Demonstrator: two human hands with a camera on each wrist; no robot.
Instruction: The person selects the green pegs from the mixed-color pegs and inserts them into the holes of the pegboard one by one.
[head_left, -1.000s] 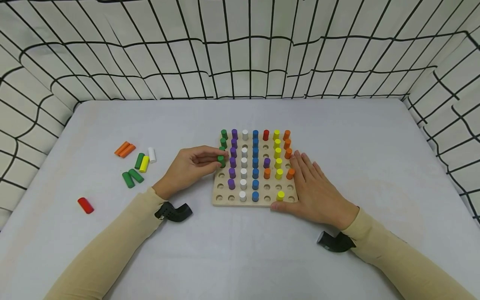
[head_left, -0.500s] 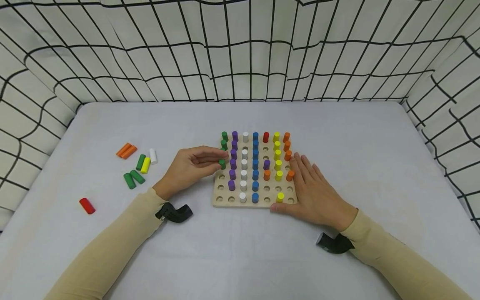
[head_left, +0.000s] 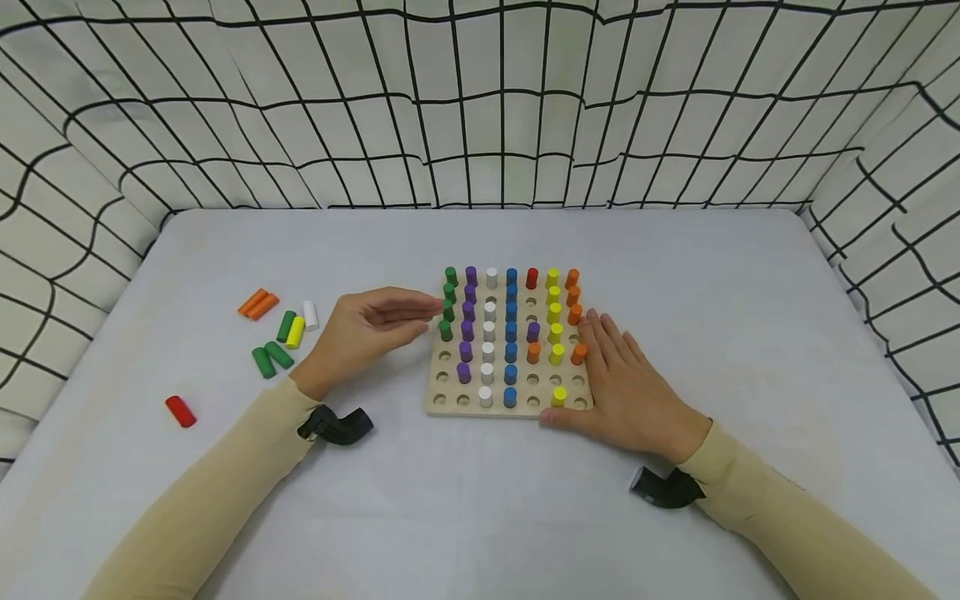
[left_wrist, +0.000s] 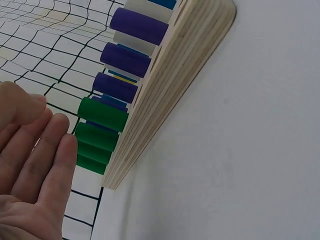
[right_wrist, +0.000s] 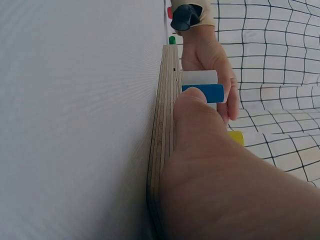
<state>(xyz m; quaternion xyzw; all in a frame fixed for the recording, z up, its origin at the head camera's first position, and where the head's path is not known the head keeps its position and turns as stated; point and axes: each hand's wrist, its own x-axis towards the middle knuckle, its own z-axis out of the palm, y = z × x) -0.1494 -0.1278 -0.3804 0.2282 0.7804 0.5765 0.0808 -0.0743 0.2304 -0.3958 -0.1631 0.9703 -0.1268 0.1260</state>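
A wooden pegboard [head_left: 450,408] lies mid-table, with coloured pegs standing in its holes in columns. At its left edge is my left hand [head_left: 367,333], fingers fairly straight and nothing held, just beside the green column. The nearest green peg [head_left: 446,331] stands upright in its hole; in the left wrist view the green pegs [left_wrist: 102,115] sit a little past my fingertips. My right hand [head_left: 633,392] rests along the board's right edge, fingers extended, thumb at the front right corner. In the right wrist view that thumb [right_wrist: 195,107] lies against the board's edge [right_wrist: 165,120].
Loose pegs lie left of the board: two orange pegs [head_left: 258,303], a white peg [head_left: 311,315], a yellow peg [head_left: 295,332], several green ones [head_left: 279,355] and a red peg [head_left: 180,411]. A black wire grid [head_left: 502,100] surrounds the table's back and sides.
My left hand has let go of the green peg, which now stands in the fourth hole of its column, and has drawn back slightly left. My right hand stays at the board.
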